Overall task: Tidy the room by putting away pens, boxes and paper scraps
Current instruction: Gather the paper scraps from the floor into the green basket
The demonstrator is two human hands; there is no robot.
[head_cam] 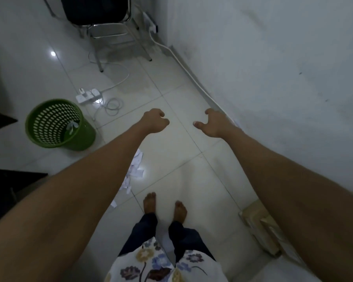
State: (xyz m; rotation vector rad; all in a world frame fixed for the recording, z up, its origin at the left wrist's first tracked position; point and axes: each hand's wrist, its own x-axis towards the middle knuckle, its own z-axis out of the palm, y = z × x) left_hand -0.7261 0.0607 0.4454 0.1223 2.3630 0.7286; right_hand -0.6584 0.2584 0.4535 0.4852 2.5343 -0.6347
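The white tiled floor (pixel 171 169) fills most of the room, and a pale wall (pixel 273 68) runs along the right side. A person stands barefoot on the tiles with both arms held out in front. At the far end is a chair (pixel 102 15) with a black seat and shiny metal legs. A green wastebasket (pixel 84 137) with little holes stands on the left, with some paper inside. A brown cardboard box (pixel 261 226) lies by the wall, partly hidden under the right arm. Paper scraps (pixel 136 169) lie in a small pile on the floor, between the wastebasket and the person's feet. A white power strip (pixel 89 95) with thin cables sits near the chair. The left hand (pixel 154 120) and the right hand (pixel 212 124) hold nothing. Their fingers (pixel 161 114) are loosely curled and apart.
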